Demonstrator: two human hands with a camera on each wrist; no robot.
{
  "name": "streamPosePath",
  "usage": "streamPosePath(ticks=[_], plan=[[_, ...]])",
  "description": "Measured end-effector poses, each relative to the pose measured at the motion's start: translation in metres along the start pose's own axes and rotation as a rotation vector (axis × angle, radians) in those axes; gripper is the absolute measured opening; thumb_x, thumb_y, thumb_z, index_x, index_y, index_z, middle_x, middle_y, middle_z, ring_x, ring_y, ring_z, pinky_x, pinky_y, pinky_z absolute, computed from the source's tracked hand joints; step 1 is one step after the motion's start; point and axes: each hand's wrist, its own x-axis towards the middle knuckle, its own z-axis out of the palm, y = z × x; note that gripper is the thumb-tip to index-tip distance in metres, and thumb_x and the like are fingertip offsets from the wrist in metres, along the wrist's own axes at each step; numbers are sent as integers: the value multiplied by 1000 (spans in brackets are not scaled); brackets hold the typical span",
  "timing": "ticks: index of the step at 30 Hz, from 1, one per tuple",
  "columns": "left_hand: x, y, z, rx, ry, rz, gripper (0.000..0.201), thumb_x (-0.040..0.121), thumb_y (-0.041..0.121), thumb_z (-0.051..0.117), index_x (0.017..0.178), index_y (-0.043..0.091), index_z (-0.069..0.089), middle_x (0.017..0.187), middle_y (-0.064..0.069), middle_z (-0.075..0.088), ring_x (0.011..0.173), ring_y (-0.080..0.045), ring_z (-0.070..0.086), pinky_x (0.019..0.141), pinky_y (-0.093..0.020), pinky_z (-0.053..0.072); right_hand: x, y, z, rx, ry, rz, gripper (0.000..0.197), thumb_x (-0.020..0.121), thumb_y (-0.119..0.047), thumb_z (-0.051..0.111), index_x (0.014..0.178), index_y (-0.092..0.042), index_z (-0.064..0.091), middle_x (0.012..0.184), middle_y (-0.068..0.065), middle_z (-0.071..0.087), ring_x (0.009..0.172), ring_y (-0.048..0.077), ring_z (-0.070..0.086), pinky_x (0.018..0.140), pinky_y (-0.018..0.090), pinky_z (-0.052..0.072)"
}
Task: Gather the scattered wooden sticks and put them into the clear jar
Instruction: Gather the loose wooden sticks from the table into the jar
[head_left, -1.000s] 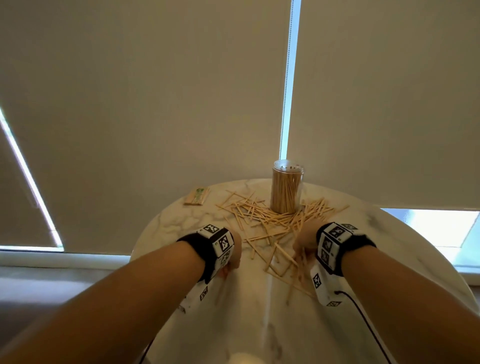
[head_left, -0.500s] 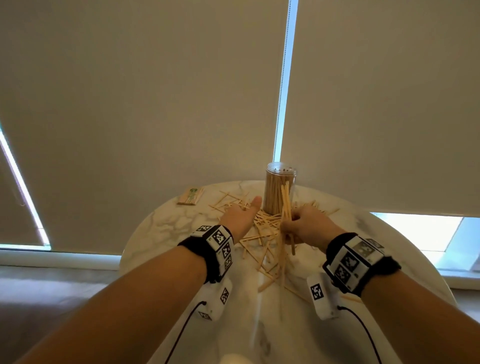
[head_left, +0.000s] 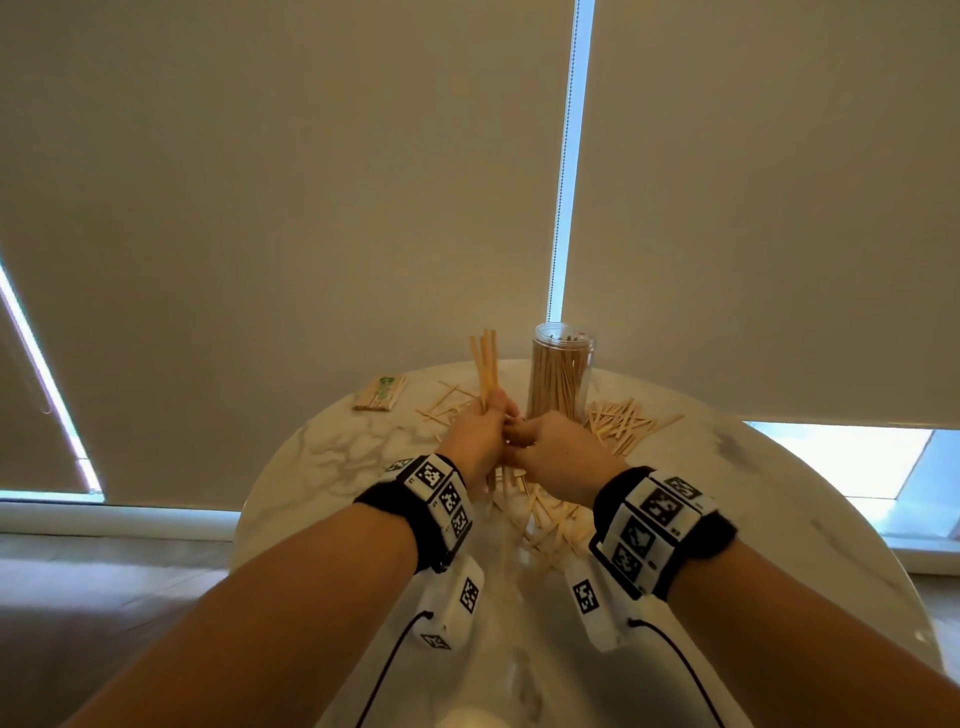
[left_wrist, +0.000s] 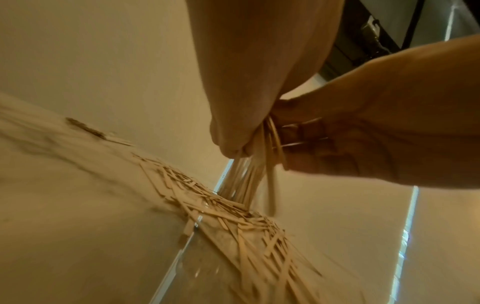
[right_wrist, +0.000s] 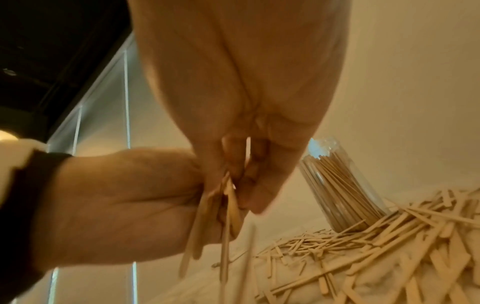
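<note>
A bundle of wooden sticks (head_left: 484, 370) is held upright above the round marble table (head_left: 322, 457), clamped in the curled fingers of the left hand (head_left: 475, 439); the right hand (head_left: 553, 452) is pressed against it at its 3 o'clock side, its fingers pinched on the same bundle, as is seen in both wrist views. The clear jar (head_left: 561, 379) is stood at 12 o'clock on the table, just beyond the hands, and is already packed with upright sticks to near its rim. The task is judged to be well advanced but unfinished: a loose heap of scattered sticks (head_left: 623, 423) is left at about 2 o'clock by the jar's foot, more are spread at 11 o'clock, and others lie beneath the wrists toward the table's middle. The held bundle is not yet put in the jar. A small banded pack of sticks (head_left: 382, 393) is laid apart at 10 o'clock; a green mark is carried on its band, but no writing can be read. Square black-and-white coded tags are borne on both wrist straps (head_left: 439, 486), and no brand name is made out anywhere
</note>
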Motion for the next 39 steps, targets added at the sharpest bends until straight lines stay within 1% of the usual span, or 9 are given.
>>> streamPosePath(ticks=[8,16,20,23,26,30,32,35,39], plan=[[0,20,-10,-355,113,27,35,103,45,38,84,17,46,58,3,36,46,-11,36,49,-29,43,-8,5,19,-122,-217,154,25,88,-35,73,95,-12,76,87,5,76,80,17,72,76,30,57],[-10,21,-11,-357,90,26,42,98,58,41,84,17,40,57,4,33,44,-9,29,39,-23,33,-14,4,21,44,-78,25,22,90,-33,70,78,-15,76,73,-2,75,66,10,71,62,20,55],[-21,16,-19,-114,-49,-18,42,96,57,49,75,21,42,56,7,35,44,-9,27,38,-22,25,-10,-1,1,-171,-85,40,21,89,-36,71,100,-19,73,87,-4,72,74,10,67,67,22,53],[-30,12,-22,72,-187,-90,41,94,52,58,70,23,42,57,6,35,45,-10,26,39,-21,23,3,2,-25,-34,132,156,24,97,-30,53,109,-14,67,99,3,69,90,18,65,86,39,57],[-41,9,-14,255,-315,-141,39,95,43,59,68,22,41,56,4,34,46,-12,25,41,-21,21,8,-8,-44,165,429,167,44,102,-48,33,110,-16,62,97,3,67,84,15,60,82,35,47],[-51,14,2,290,-391,-120,33,101,27,49,71,17,41,55,2,36,44,-11,26,39,-20,22,-3,-21,-36,111,2,107,50,106,-43,30,96,-12,68,87,-1,70,83,13,63,81,33,48],[-53,19,6,270,-365,-118,31,104,20,39,74,13,41,52,1,36,42,-10,26,39,-20,22,-5,-19,-26,67,-80,101,50,106,-46,31,101,-13,68,92,-2,68,91,15,63,75,27,43],[-48,24,3,108,-244,-88,36,106,34,35,78,14,46,53,3,37,42,-10,29,40,-22,27,-3,-10,-18,135,87,115,59,101,-59,33,135,-15,53,126,3,62,117,19,57,99,38,45],[-28,29,-7,-370,56,-81,31,105,41,37,88,16,42,54,5,35,41,-10,32,46,-28,35,-13,-6,-10,313,-9,288,48,98,-55,46,119,-13,57,106,8,70,93,26,72,86,44,59]])
